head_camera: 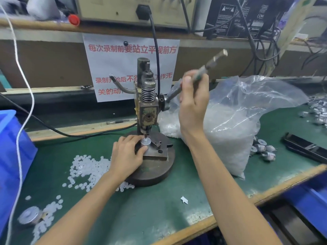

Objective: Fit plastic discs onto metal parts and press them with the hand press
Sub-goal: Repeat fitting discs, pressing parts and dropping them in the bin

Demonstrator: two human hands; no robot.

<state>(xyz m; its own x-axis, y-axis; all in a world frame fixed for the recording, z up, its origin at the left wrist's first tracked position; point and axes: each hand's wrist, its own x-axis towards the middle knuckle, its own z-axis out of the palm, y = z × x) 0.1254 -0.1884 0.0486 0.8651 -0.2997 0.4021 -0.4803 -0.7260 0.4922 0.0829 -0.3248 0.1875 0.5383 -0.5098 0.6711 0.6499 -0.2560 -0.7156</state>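
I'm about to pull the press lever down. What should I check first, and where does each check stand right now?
1. Grip: the right hand grips the press lever: ok.
2. Start position: the lever is raised: ok.
3. Placement: the metal part sits on the fixture block under the ram: ok.
4. Fit: plastic disc seated on the part: cannot tell, too small to see.
5. Clearance: the left hand is away from the ram: not ok, its thumb and forefinger pinch the part right beside the ram tip.
6. Supply: loose discs lie near the left hand: ok.
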